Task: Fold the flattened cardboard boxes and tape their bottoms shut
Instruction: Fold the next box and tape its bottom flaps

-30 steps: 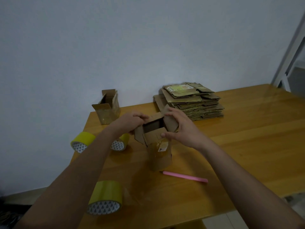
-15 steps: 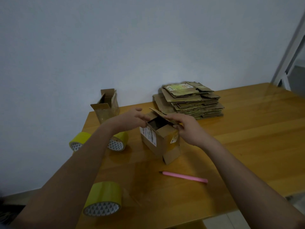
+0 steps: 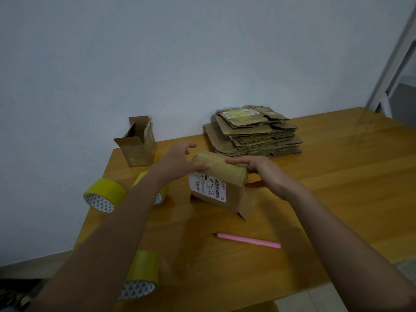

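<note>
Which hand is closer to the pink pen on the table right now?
Right. The right hand grips the box up-table of the pink pen; the left hand is farther, beyond the box's far-left corner.

Both hands on box [image 3: 217,185] w/ label; tape rolls left; flat stack [image 3: 254,131] behind.
</note>
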Motion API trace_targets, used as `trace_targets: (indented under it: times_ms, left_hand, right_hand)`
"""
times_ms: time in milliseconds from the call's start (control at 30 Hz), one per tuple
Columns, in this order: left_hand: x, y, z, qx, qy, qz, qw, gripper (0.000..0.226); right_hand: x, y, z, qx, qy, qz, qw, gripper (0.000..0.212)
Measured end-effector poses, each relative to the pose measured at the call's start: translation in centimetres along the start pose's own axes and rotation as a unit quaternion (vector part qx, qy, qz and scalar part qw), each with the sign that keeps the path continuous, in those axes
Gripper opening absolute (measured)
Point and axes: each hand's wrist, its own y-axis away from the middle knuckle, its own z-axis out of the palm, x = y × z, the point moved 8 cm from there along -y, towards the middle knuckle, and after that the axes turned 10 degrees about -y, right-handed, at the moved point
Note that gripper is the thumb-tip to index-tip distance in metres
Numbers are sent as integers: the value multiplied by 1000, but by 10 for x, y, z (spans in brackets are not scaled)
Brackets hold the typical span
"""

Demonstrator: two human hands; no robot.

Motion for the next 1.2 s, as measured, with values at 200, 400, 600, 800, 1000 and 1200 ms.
trace_targets:
  times_ms: [200,400,600,800,1000,1200]
  left_hand:
    - [-22,5,26,-94,131,-78,984,58]
    - [-28,18,31,-92,175,-116,973,63]
    - [-26,33,56,-122,198,-137,963,68]
    - [-22,39,52,-152,194,-122,961,64]
    - [-29,45,50,-126,203,-125,963,62]
    - [-33,49,33,8,133,-91,987,50]
  right_hand:
    - [12,-4,7,3,-29,-10,1000,25]
    - [9,-8,11,42,-19,-26,999,32]
    - [20,-7,11,15,70,-7,997,42]
    - [25,-2,7,-14,66,-48,997,42]
    - [47,13,8,123,-19,-99,987,24]
    - [38,24,17,223,-31,-130,966,24]
